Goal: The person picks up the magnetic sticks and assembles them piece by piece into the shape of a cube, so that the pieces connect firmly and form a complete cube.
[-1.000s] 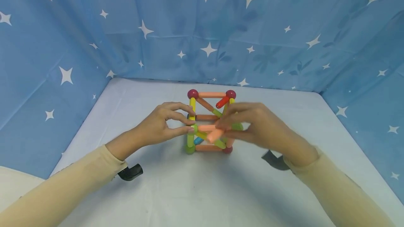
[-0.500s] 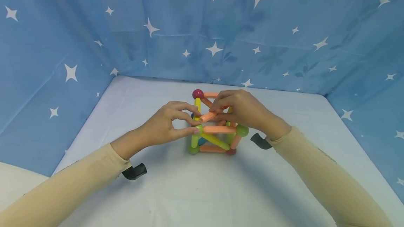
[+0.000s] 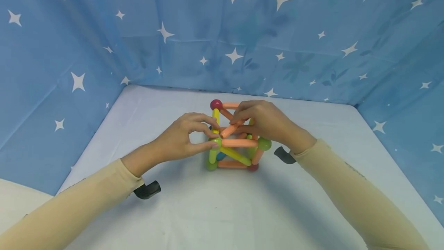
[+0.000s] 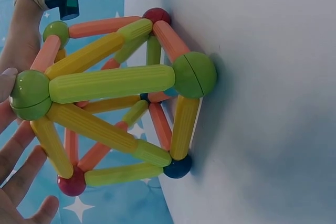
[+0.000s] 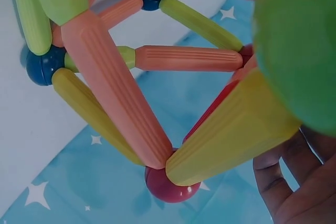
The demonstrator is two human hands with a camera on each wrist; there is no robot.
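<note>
A frame of magnetic building sticks and balls stands on the table. My left hand [image 3: 189,134] holds its top front-left green ball [image 4: 30,95], thumb on the ball and fingers spread by the yellow stick [image 4: 52,148] behind it. My right hand [image 3: 265,120] pinches an orange stick [image 3: 229,130] slantwise over the frame's top, its free end close to that green ball. In front runs an orange top stick [image 3: 239,143] to another green ball [image 3: 264,144]. The right hand hides the frame's back-right corner. In the right wrist view, several fingers [image 5: 294,177] show beside a yellow stick [image 5: 231,135].
The white table [image 3: 215,207] extends around the frame, with a blue star-patterned curtain [image 3: 194,22] behind and at both sides. Black wrist devices [image 3: 147,190] hang under both sleeves.
My right hand has moved back with the orange stick, whose free end has shifted from before the front top stick to behind it, near the left fingers. The left hand keeps its hold.
</note>
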